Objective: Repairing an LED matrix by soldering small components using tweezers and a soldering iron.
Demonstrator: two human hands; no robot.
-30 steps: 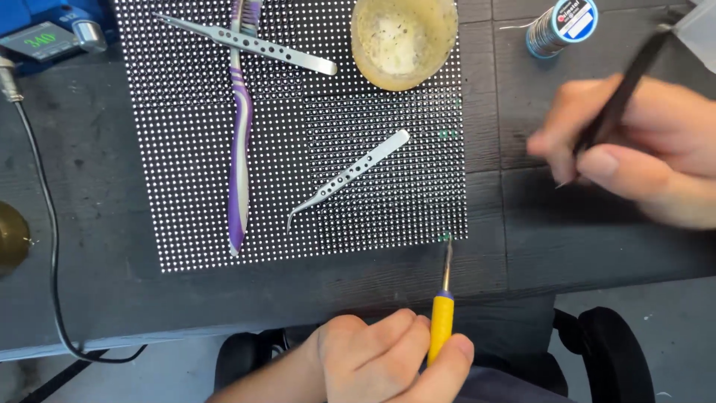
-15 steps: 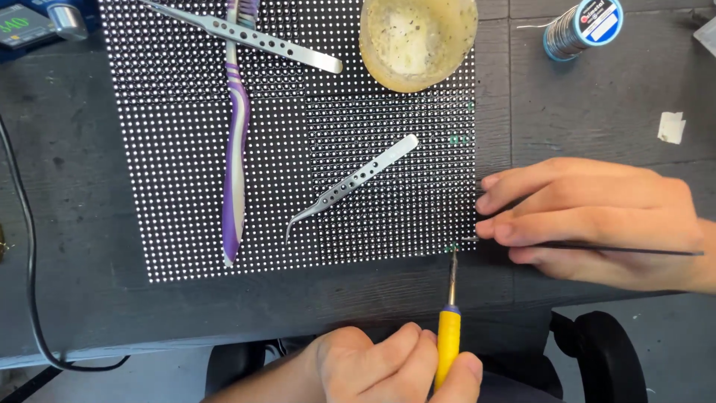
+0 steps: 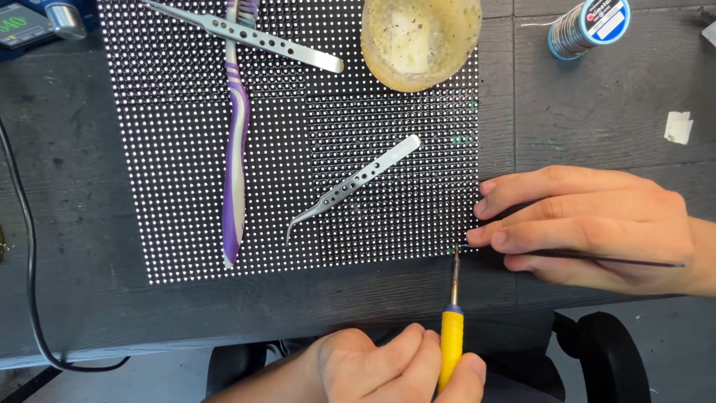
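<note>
Left hand [image 3: 388,369] at the bottom edge, fingers wrapped round a yellow-handled iron [image 3: 450,347], held upright like a pen; its tip meets the lower right corner of the LED panel [image 3: 186,186], the dotted board lying flat on the dark bench [image 3: 597,127]. Right hand [image 3: 597,224] comes in from the right, palm down, fingers nearly straight and close together, pinching thin black tweezers [image 3: 597,258] whose point arrives at the same corner, just beside the iron tip; the fingertips rest on the panel edge, likely to steady the fine work. Whatever sits between the tweezer points is too small to tell. On the panel, within reach but apart from the hands: curved steel tweezers [image 3: 350,186] at centre, straight steel tweezers [image 3: 246,36] near the top, a purple toothbrush [image 3: 235,149] lying lengthwise at left, a yellowish bowl [image 3: 421,41] at the top right. A solder spool [image 3: 589,26] stands on the bench beyond, a white scrap [image 3: 677,127] below it. A black cable [image 3: 30,269] runs down the left side.
</note>
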